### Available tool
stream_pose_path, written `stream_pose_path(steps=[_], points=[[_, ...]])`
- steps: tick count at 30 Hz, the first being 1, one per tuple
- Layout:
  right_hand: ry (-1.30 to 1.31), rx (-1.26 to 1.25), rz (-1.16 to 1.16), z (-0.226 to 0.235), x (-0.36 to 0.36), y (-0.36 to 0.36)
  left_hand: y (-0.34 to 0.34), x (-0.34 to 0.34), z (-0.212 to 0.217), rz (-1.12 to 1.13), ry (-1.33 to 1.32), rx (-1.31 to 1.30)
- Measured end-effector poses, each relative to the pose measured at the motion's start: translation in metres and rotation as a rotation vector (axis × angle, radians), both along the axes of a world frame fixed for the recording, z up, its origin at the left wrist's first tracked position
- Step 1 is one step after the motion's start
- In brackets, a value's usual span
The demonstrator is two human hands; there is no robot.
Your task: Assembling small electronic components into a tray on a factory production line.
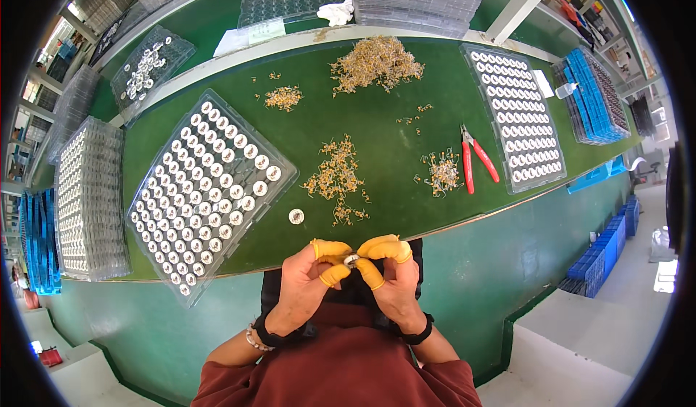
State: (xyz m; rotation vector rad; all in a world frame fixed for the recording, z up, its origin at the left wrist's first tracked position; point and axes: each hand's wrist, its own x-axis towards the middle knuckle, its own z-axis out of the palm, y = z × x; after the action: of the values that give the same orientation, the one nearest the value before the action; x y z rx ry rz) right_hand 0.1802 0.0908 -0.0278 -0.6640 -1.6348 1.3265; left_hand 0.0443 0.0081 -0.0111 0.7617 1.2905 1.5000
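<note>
Both my hands meet in front of my body, just off the near table edge, with yellow finger cots on their fingertips. Between them is a small round white-and-metal part, pinched from the left by my left hand and from the right by my right hand. Fingertips cover much of it. A similar round white part lies loose on the green table, ahead of my left hand. Beyond it is a scattered pile of small orange-yellow components with wire leads. A smaller pile of wire-leaded pieces lies beside red-handled cutters.
A clear tray filled with round white parts lies at left, overhanging the near edge. Another filled tray lies at right. A large component heap sits at the back. Stacked trays stand far left, blue trays far right.
</note>
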Motion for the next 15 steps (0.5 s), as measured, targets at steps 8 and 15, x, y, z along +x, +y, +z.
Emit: stream_pose_path(steps=[8,15], points=[[-0.234,0.051,0.095,0.007,0.001,0.015,0.0,-0.004,-0.011,0.157,-0.241,0.0],[-0.731,0.665,-0.132,-0.002,-0.009,0.056,0.008,-0.009,-0.007,0.137,-0.293,0.041]])
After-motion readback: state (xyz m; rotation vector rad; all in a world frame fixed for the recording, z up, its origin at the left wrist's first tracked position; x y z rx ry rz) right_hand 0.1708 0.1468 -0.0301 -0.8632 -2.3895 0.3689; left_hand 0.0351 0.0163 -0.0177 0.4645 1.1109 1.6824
